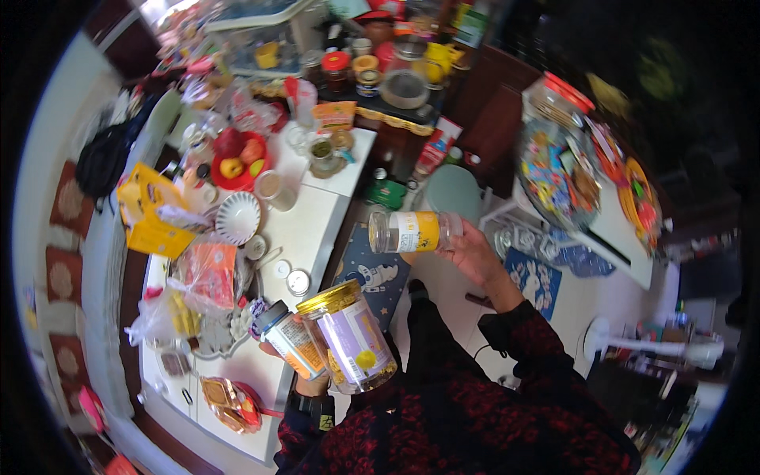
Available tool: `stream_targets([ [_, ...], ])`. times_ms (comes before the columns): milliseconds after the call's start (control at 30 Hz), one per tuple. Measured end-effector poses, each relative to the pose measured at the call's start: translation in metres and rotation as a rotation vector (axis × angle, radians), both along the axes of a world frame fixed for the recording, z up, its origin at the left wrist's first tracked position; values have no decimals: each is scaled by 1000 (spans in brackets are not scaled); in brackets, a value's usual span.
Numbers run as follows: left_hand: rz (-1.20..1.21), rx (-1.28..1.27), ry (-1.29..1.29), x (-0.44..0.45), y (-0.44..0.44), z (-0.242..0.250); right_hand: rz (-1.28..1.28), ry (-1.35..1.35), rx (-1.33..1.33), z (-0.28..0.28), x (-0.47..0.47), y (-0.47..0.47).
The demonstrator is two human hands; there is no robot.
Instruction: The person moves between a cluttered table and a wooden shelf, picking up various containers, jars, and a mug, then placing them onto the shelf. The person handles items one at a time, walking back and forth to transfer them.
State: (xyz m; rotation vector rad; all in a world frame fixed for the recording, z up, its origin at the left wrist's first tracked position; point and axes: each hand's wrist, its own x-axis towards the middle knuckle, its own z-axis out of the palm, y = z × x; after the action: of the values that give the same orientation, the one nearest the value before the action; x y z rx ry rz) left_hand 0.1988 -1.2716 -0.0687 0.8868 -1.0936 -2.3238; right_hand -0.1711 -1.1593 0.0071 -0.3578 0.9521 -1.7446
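Note:
My right hand (475, 255) grips one end of a clear plastic jar (415, 231) with a yellow and white label, held sideways over the floor. It looks empty. Against my body, my left hand (314, 385) holds two containers side by side. One is a large clear jar (353, 344) with a gold screw lid, a lilac label and yellowish contents. The other is a white and orange bottle (292, 341) with a dark cap, tilted beside it. Most of my left hand is hidden behind them.
To the left runs a white table (314, 214) crowded with a fruit bowl (240, 160), a ribbed white bowl (237, 218), a yellow bag (154, 211) and round lids (298, 281). A pale green stool (454, 189) stands ahead. At right, a side table (623, 255) bears a tray of packaged snacks (558, 178).

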Motion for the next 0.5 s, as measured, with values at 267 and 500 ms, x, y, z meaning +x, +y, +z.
stream_targets([
  [267,-505,-413,-328,14,16,-7,-455,-438,10,10,71,169],
  [500,-851,-755,-244,-31,79,-8,-785,-531,-64,-1,133,329],
])
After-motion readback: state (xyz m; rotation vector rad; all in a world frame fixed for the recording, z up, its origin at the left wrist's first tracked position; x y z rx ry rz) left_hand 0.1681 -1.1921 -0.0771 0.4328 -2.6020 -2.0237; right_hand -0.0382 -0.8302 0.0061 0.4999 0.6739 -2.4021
